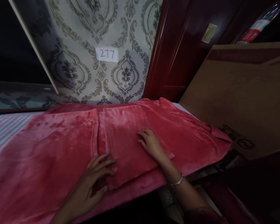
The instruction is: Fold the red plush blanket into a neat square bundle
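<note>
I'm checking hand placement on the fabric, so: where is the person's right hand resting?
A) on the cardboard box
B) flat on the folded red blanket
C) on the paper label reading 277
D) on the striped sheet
B: the right hand lies palm down, fingers spread, on the folded red blanket, well clear of the cardboard box, the striped sheet and the wall label.

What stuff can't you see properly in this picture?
- Head view: the striped sheet is mostly hidden under the red blanket.
- The print on the cardboard box is too dim to read.
- The left hand has its wrist cut off by the bottom edge.
- Below the right hand, everything under the bed is too dark.
</note>
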`<control>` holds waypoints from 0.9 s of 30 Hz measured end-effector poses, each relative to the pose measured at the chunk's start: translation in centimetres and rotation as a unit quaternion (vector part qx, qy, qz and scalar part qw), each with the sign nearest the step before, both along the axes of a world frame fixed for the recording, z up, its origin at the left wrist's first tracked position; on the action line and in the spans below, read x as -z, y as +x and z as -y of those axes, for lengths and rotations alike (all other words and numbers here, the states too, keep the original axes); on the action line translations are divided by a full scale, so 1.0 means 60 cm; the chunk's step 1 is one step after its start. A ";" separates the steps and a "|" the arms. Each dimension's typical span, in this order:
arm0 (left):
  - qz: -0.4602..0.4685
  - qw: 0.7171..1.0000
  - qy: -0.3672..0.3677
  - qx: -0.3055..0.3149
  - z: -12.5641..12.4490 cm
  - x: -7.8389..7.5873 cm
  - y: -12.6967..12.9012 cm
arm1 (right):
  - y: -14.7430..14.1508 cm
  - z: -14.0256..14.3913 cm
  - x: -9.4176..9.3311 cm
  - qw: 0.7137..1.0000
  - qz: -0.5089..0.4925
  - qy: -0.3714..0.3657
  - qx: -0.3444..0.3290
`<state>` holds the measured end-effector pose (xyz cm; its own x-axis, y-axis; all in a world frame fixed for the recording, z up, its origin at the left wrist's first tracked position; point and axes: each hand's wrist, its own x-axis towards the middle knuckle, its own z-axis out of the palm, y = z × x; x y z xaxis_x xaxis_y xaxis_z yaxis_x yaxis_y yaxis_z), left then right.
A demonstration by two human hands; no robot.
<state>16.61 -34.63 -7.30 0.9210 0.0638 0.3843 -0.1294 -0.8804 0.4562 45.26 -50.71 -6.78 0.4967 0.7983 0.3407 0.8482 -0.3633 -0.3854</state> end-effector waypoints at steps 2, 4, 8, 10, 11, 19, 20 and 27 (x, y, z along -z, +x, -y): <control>-0.002 1.000 0.002 -0.001 0.001 -0.001 0.000 | 0.002 0.000 0.000 1.000 -0.020 0.002 0.007; -0.001 1.000 0.001 -0.004 0.002 -0.002 0.000 | 0.005 -0.002 -0.009 0.999 -0.039 -0.017 0.004; -0.007 1.000 -0.001 -0.005 0.003 -0.003 -0.001 | 0.008 -0.012 -0.034 0.996 -0.033 -0.076 0.009; -0.009 1.000 0.000 -0.005 0.004 -0.004 -0.001 | 0.008 -0.019 -0.040 0.995 -0.015 -0.098 0.023; -0.010 1.000 0.001 -0.005 0.004 -0.003 -0.001 | 0.007 -0.022 -0.039 0.994 -0.006 -0.101 0.031; -0.015 1.000 -0.011 -0.003 0.007 -0.003 -0.003 | -0.031 0.022 -0.041 0.993 -0.064 0.000 -0.096; -0.020 1.000 -0.017 -0.004 0.008 -0.004 -0.003 | -0.038 0.027 -0.049 0.986 -0.091 0.003 -0.142; -0.029 0.998 -0.062 -0.013 0.019 -0.005 -0.004 | -0.055 -0.061 -0.066 0.984 -0.024 0.020 -0.174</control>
<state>16.39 -35.77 -7.00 0.9391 0.1316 0.3175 -0.0771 -0.8195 0.5679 41.96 -47.05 -2.81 0.2113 0.9095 0.3581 0.8988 -0.0368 -0.4368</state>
